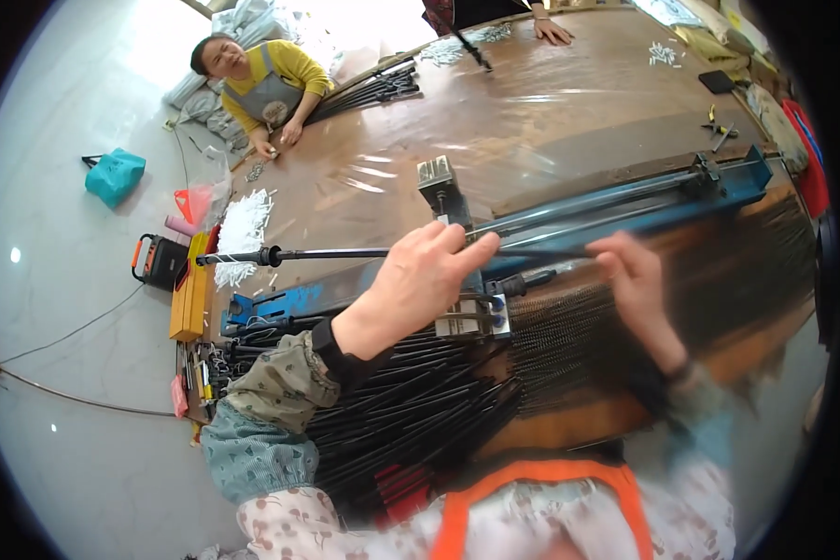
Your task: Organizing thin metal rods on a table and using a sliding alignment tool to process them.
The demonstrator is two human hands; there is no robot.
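A long black rod [336, 253] with a ringed collar near its left end lies crosswise in front of me. My left hand [425, 269] is closed around its middle, above a bench fixture. My right hand [633, 280], blurred by motion, pinches at the rod's right end. Just beyond the hands, the blue rail fixture [607, 229] runs across the table, with a metal clamp block [441, 184] at its left end. Below the left hand sits a silver block [465, 319] with a black fitting [523, 282] beside it.
Black rods [392, 411] lie piled before me, with thin dark spiral-like rods [579, 355] to their right. White small tubes [244, 229] are heaped at left, near a yellow box [189, 289]. A co-worker [275, 79] leans on the far left edge. Pliers [716, 126] lie far right.
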